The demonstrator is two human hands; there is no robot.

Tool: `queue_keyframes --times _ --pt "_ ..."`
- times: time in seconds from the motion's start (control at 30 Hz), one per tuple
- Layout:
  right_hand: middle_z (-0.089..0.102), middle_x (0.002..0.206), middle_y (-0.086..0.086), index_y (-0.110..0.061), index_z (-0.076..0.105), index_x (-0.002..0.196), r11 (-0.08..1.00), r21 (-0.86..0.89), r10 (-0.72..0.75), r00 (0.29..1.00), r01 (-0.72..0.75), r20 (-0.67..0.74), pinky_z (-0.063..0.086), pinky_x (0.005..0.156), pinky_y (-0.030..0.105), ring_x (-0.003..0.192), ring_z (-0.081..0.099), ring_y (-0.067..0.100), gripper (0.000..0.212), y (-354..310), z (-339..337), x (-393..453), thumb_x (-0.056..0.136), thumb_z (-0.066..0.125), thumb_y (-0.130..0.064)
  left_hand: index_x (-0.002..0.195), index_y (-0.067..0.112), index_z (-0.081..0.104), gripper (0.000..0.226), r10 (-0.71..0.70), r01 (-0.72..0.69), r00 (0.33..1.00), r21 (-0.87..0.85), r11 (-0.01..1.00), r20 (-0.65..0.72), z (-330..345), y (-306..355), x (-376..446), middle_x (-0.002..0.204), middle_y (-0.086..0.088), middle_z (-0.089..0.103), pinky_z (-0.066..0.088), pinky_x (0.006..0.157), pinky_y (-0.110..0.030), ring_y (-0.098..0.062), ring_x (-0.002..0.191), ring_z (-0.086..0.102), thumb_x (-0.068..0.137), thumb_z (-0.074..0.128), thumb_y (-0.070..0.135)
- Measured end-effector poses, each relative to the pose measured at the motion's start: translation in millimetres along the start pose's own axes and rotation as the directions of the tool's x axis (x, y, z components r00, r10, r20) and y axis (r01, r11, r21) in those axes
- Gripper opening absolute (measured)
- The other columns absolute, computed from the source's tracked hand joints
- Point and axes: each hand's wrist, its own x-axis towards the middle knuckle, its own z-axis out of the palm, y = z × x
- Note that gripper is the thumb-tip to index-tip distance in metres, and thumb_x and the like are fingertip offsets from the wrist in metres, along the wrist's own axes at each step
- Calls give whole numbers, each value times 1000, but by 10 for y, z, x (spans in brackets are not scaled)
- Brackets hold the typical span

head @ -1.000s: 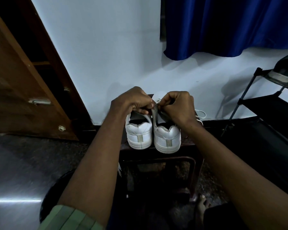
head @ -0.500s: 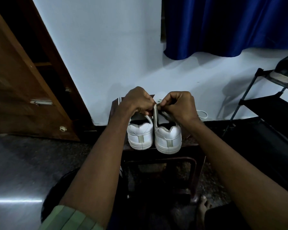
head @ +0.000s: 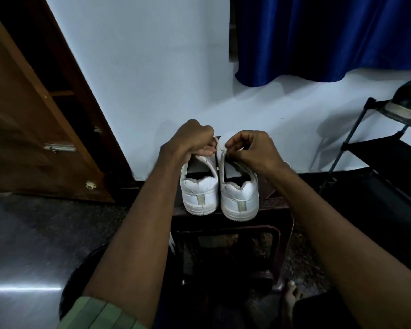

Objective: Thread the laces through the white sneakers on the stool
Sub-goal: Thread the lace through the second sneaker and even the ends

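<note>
Pair of white leather sneakers (head: 220, 193) sat on dark wooden stool (head: 274, 210), heels toward camera, toes toward wall. Left hand (head: 190, 141) and right hand (head: 252, 150) each pinched the white lace (head: 218, 148) with curled fingers.

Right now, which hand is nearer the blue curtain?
Right. The right hand is over the right sneaker, more nearly under the curtain. The left hand is farther left, over the left sneaker.

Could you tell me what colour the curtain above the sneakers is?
Deep blue fabric curtain, head view.
</note>
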Motion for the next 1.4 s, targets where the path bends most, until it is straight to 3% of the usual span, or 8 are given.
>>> queue_keyframes --times 0.13,0.47,0.7,0.8,1.0,1.17,1.33,1.4 --pt "74 74 4 -16 65 92 998 -17 -67 993 65 -94 49 59 29 60 60 8 23 -1 50 1 77 75 -1 97 9 55 14 -7 57 991 -380 923 131 131 15 -49 86 -6 72 59 66 -30 -21 71 75 104 43 6" --pt "69 78 1 -27 59 97 996 -18 -92 996 92 3 50 66 35 67 60 15 28 86 -17 116 86 83 -36 81 14 53 28 116 -111 993 -287 952 0 225 -7 -10 67 -3 55 62 65 -33 -19 59 58 98 40 -4" --pt "58 64 8 -15 76 90 997 66 18 990 -27 137 39 59 32 55 48 20 36 105 -385 147 68 95 -36 88 13 55 32 37 -119 989 -610 783 -145 67 82 10 71 -4 53 41 46 -20 -9 45 40 97 33 -9" --pt "68 75 17 -15 78 85 999 41 13 997 -16 78 53 68 40 67 64 26 27 103 -471 132 66 94 -26 99 17 62 8 322 -361 873 -42 932 -367 -86 25 57 77 5 63 40 54 -20 -5 56 52 100 55 15" --pt "47 67 3 -17 76 98 982 73 -152 964 172 -220 46 62 36 63 43 19 24 5 -475 136 81 75 0 73 22 79 63 414 -273 910 764 585 9 -67 -91 -21 63 5 68 55 73 -32 -17 71 68 84 59 80" --pt "57 61 -9 -17 72 80 994 -12 -100 868 108 -486 40 58 20 53 46 0 29 -72 -469 108 94 73 -42 50 18 36 61 530 -495 825 204 845 -194 40 -5 -84 47 8 26 29 57 -30 -12 49 27 93 74 39" --pt "67 54 -3 -20 73 64 973 -226 -41 924 -50 -380 51 57 31 53 64 11 52 14 -397 56 88 67 -66 56 22 51 55 244 -374 920 -502 779 -307 73 169 -161 54 4 51 40 57 -26 -17 61 46 101 61 53" --pt "70 58 4 -17 76 71 997 -72 -4 957 -18 -290 54 57 37 52 64 16 39 11 -346 72 88 76 -52 62 23 41 53 301 -405 903 -378 832 -307 17 131 -101 56 6 40 39 57 -31 -15 53 36 101 61 54"
